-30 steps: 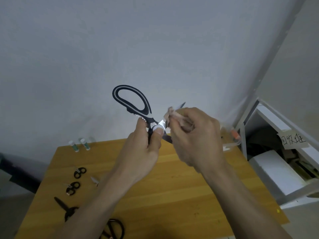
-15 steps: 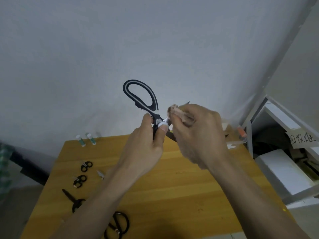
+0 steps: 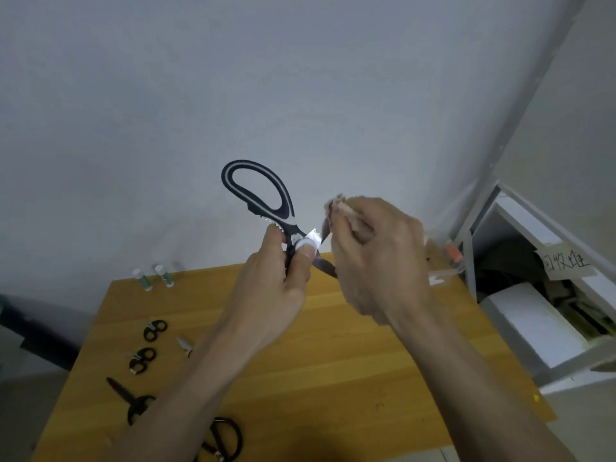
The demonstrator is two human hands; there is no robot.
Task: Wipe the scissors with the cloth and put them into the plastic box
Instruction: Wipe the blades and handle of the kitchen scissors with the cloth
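On the worktop point(image 3: 333, 378) at far left I see 2 small tubes point(image 3: 153, 278) and spare scissors point(image 3: 133, 403) waiting. My left hand point(image 3: 276, 288) pinches the scissors point(image 3: 263, 201) at the pivot, handle loop up, raised over the worktop. Since 1 second ago the loop has swung more upright and both hands have drifted right. My right hand point(image 3: 376, 261) is curled round the cloth point(image 3: 340, 208), pressing it against the blade, most of which it hides. I judge wiping is mid-course. The clear box point(image 3: 440, 275) sits at the far right edge, well apart from the scissors.
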